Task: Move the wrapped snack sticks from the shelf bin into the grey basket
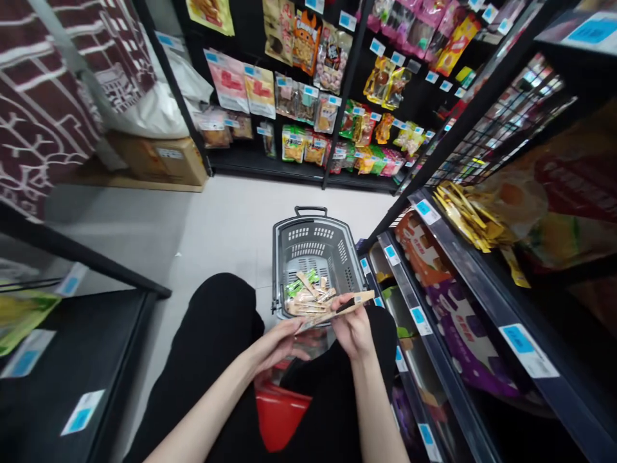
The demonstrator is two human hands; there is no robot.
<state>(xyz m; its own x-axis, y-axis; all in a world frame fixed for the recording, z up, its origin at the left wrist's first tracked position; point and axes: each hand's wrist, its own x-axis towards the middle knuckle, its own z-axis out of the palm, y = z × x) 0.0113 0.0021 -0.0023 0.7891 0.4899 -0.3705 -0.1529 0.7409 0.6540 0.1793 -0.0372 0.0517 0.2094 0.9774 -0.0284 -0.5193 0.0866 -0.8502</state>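
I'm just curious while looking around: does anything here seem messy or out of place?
Slightly: a small white scrap lies on the floor, and the yellow packets on the right shelf lie jumbled rather than lined up.

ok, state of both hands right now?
Left hand: holding the packet by its left end, lower fingers loosely extended.
Right hand: closed on the same packet, nearer its right end.

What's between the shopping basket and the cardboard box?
A stretch of pale floor separates the shopping basket from the cardboard box; the head view shows it.
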